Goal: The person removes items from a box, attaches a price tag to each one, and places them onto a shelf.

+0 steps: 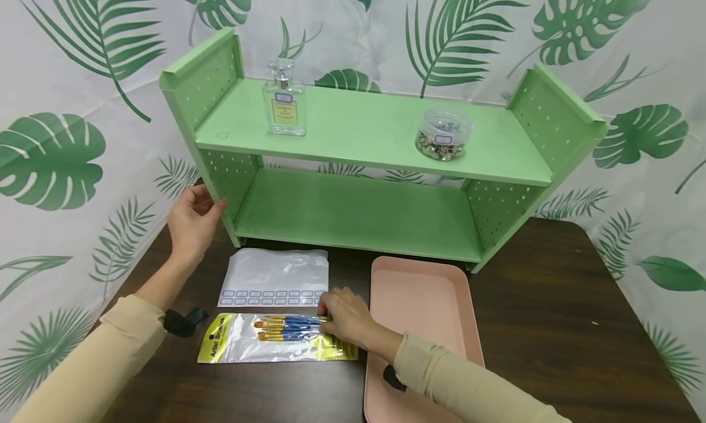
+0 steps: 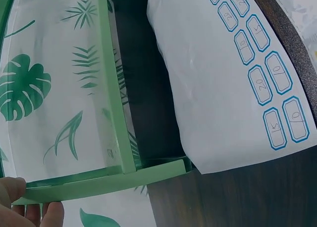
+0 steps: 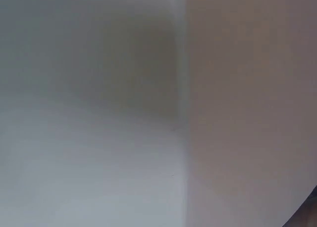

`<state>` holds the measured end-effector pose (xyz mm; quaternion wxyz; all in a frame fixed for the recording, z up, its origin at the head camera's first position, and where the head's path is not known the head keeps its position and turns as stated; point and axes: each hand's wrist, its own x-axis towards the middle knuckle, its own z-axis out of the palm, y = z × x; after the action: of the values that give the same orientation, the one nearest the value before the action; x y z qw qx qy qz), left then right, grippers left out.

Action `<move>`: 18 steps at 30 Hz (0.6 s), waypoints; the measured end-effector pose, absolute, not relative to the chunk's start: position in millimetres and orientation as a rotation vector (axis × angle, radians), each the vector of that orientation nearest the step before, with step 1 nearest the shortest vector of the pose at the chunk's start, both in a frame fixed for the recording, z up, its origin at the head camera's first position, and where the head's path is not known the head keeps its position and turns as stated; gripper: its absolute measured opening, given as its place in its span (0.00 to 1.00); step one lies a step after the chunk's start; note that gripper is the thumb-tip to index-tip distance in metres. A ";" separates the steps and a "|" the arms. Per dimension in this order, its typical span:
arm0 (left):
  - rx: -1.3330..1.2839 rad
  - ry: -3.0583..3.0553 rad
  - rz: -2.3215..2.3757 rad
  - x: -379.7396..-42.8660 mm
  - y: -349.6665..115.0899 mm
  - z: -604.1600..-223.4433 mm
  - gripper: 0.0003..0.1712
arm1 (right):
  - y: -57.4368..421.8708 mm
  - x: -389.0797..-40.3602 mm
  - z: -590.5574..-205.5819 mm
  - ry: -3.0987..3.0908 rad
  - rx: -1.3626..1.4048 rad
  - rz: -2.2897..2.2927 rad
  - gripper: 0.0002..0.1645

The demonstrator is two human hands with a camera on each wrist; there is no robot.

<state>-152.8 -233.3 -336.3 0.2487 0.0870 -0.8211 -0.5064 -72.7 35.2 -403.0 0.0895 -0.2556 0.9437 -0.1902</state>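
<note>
My left hand [image 1: 193,217] holds the left side panel of a green two-tier shelf [image 1: 353,208]. In the left wrist view, the thumb lies on one side of the panel edge and the fingers [image 2: 52,214] on the other. Below the shelf, my right hand [image 1: 347,317] pinches the right part of a clear and yellow packet of paintbrushes [image 1: 237,343]. Blue-handled brushes [image 1: 298,328] show through the plastic, their right ends hidden under the fingers. The right wrist view is blurred, filled by a pale surface and a pinkish one.
A sheet of blue-bordered labels [image 1: 276,276] lies between packet and shelf, handwritten numbers on it. Under my right forearm is a pink tray [image 1: 421,294]. On the upper tier stand a labelled perfume bottle [image 1: 285,107] and a round clear tub [image 1: 443,135] of small metallic pieces.
</note>
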 end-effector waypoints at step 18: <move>0.218 -2.282 -1.376 -152.4 -234.5 -334.2 0.18 | 35.2 -74.8 -395.6 2.620 -0.799 -0.769 0.10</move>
<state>-152.4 -234.5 -334.2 0.2318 0.0795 -0.8303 -0.5005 -74.8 35.2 -395.6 0.1477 -0.2777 0.9108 -0.2673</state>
